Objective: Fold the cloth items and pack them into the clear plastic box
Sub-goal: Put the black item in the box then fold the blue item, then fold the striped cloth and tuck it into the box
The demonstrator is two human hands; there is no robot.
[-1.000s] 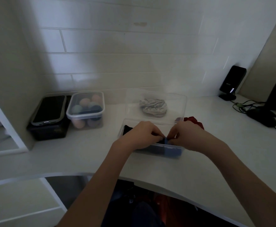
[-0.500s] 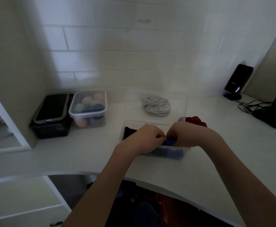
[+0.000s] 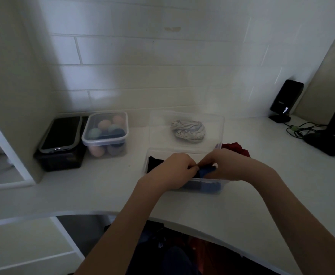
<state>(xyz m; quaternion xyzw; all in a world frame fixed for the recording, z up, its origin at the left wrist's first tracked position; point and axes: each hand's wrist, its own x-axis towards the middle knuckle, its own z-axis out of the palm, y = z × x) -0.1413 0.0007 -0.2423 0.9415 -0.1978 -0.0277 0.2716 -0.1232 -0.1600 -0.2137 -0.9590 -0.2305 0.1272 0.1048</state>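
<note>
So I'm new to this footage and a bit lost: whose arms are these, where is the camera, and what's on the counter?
There is no machine here, just a person. The camera sits on their head and looks forward and down, so the arms reach in from below. The left hand and right hand both pinch a blue cloth over a clear plastic box, which also holds a black cloth. Behind the box lies a striped cloth on what looks like the lid, and a red cloth beside it. To the left stand a tub of coloured balls and a phone on a black box. All rest on a white counter.
</note>
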